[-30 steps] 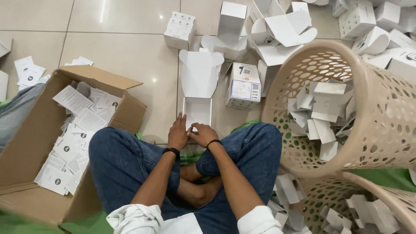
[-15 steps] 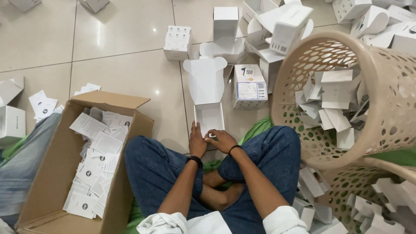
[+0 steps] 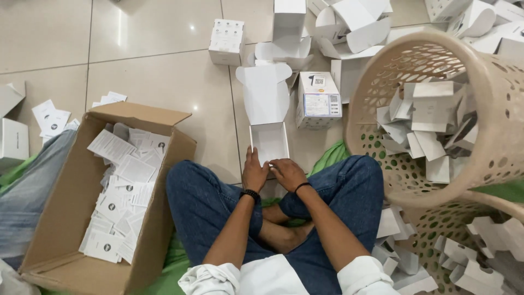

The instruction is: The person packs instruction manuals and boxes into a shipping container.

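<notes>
Flanking open white carton [image 3: 268,143]: basket [image 3: 486,82], cardboard box [image 3: 65,229].

Both hands rest on the near end of an open white cardboard carton [image 3: 268,117] lying on the tiled floor [image 3: 158,71]: left hand [image 3: 254,172] at its left corner, right hand [image 3: 287,173] just beside. Left of the carton stands a brown cardboard box [image 3: 65,218] of white leaflets [image 3: 123,191]; right of it, a beige perforated plastic basket [image 3: 491,109].

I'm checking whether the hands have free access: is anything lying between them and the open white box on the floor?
Nothing visible does. The left hand and the right hand both rest directly on the near end of the open white box, whose lid is folded away from the person. The printed box stands off to its right, apart.
</notes>
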